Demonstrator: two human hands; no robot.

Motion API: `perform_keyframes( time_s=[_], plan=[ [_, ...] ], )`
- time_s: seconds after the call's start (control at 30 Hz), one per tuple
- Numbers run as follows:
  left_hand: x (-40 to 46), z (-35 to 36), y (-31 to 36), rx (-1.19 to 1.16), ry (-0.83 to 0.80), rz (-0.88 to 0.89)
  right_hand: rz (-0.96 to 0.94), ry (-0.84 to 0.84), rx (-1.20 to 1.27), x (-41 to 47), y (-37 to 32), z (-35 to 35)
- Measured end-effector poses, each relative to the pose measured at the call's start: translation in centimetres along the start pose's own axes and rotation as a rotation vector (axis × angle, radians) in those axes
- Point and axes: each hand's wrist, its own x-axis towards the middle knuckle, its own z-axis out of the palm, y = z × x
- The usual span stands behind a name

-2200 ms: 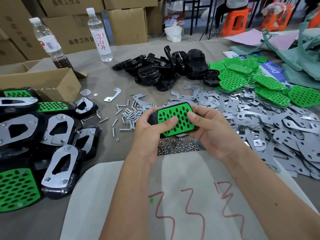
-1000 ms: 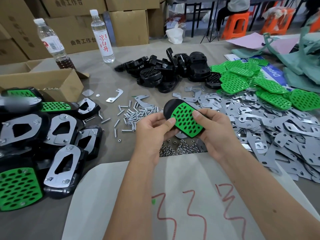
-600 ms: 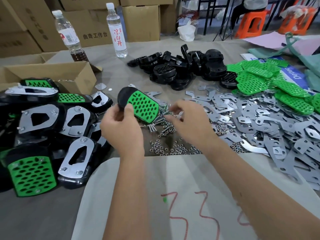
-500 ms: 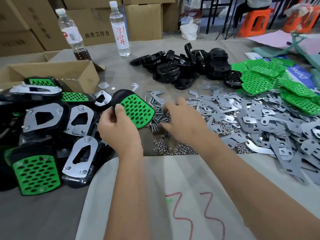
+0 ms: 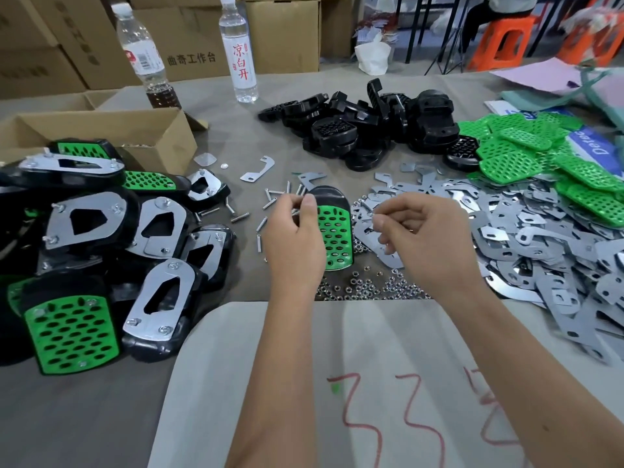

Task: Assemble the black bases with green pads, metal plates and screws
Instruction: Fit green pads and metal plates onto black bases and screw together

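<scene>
1. Grey cloth-covered worktable [image 5: 101,400] before stacked brown cardboard boxes [image 5: 280,32]; two clear plastic water bottles [image 5: 240,52] at the far edge.
2. Left hand [image 5: 293,241] curled round a black plastic base fitted with a perforated green pad [image 5: 334,231] — held just above scattered small silver screws [image 5: 270,201].
3. Right hand [image 5: 425,238] apart from it, fingers curled; anything pinched — cannot tell.
4. Heap of flat grey metal plates [image 5: 540,244] at right, finished black-and-green assemblies [image 5: 111,251] piled left.

Stacked cardboard boxes [image 5: 280,32], orange stools [image 5: 503,38] (blurred)
</scene>
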Motion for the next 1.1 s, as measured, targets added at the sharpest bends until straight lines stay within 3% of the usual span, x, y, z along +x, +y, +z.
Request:
perform_keyframes(
  time_s=[0.1, 0.33, 0.57, 0.73, 0.9, 1.03, 1.1],
  plan=[
    [-0.7, 0.7, 0.3, 0.045, -0.052, 0.087, 0.005, -0.003, 0.086, -1.0, 0.0, 0.1],
    [-1.8, 1.5, 0.7, 0.094, -0.031, 0.271, -0.042, 0.085, -0.005, -0.9, 0.3, 0.2],
    [-2.1, 1.9, 0.4, 0.14, -0.058, 0.437, -0.327, 0.129, -0.47, -1.1, -0.1, 0.4],
    [-2.0, 1.9, 0.7, 0.204, -0.071, 0.551, 0.002, 0.11, -0.197, -0.8, 0.2, 0.2],
    [-2.3, 1.9, 1.1, 0.197, -0.099, 0.552, -0.08, 0.148, -0.306, -1.2, 0.0, 0.6],
    [-2.1, 1.7, 1.1, 0.054, -0.054, 0.388, -0.405, 0.11, -0.522, -1.1, -0.8, 0.5],
    [-1.9, 1.5, 1.0, 0.053, -0.052, 0.353, -0.366, 0.059, -0.492, -0.9, -0.4, 0.5]
  ],
)
